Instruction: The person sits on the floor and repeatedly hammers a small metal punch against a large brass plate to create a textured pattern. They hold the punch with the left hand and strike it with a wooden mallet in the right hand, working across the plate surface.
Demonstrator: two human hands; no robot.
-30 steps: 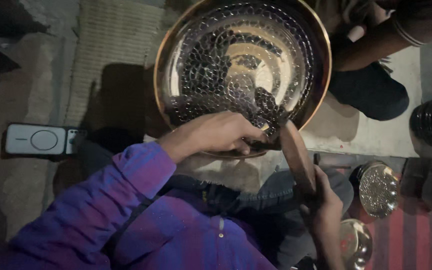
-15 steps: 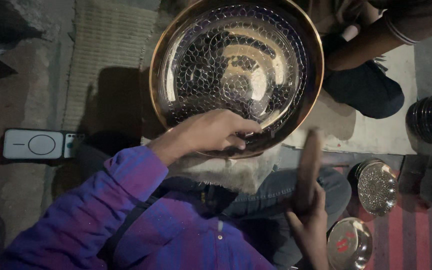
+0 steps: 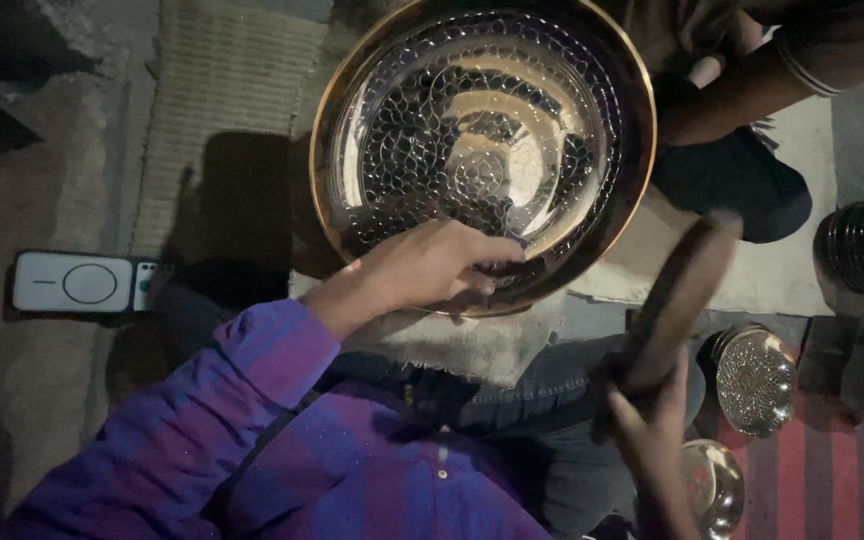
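At upper centre, our left hand [image 3: 432,268] grips the hammered metal bowl [image 3: 482,150] by its near rim; we steady it firmly while our right hand [image 3: 652,430] clutches the blurred, probably wooden mallet [image 3: 677,300], raised at right.

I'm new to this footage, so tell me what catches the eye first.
A big hammered metal bowl fills the upper centre, gleaming with a dimpled pattern. The left hand grips its near rim, over a cloth on the lap. At right, the right hand holds a blurred wooden mallet raised beside the bowl.
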